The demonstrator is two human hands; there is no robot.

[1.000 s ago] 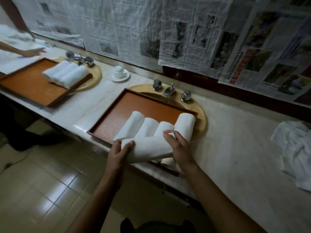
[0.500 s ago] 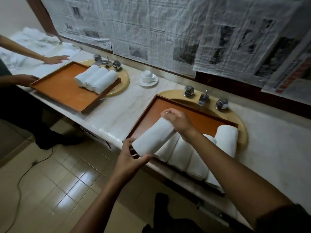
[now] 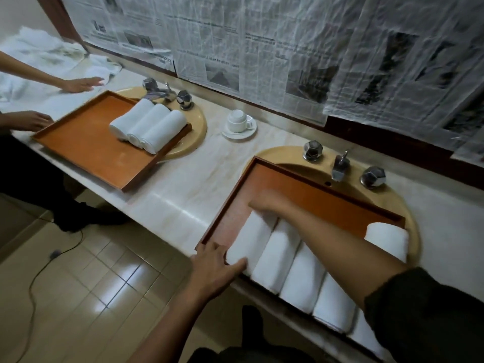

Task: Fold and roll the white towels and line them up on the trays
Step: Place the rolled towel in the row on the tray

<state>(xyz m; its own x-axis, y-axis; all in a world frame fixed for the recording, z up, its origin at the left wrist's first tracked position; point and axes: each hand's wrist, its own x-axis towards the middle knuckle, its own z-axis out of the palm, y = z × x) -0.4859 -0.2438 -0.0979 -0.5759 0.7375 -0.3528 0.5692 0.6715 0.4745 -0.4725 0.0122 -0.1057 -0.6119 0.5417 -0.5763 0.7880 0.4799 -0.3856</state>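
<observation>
The leftmost rolled towel lies at the end of the row of rolled towels on the orange tray, touching its neighbour, with bare tray to its left. The right hand covers the roll's far end but is motion-blurred, so I cannot tell whether its fingers pinch the cloth or only press on it. The left hand sits at the tray's near left corner, its fingers loosely spread over the rim and the thumb flat against the roll's near end. The likeliest slip is the roll loosening: nothing visible pins its outer flap, and a hand dragging as it lifts off could let the cloth spring open. Uneven pressure from the two ends could also skew the roll, leaving it angled or riding up on its neighbour. The tray bridges the sink basin and its near rim lies close to the front edge of the desk, so a firm tug toward the body might slide tray and towels toward the floor. Another roll sits by the tray's right corner, where the right forearm could knock it.
</observation>
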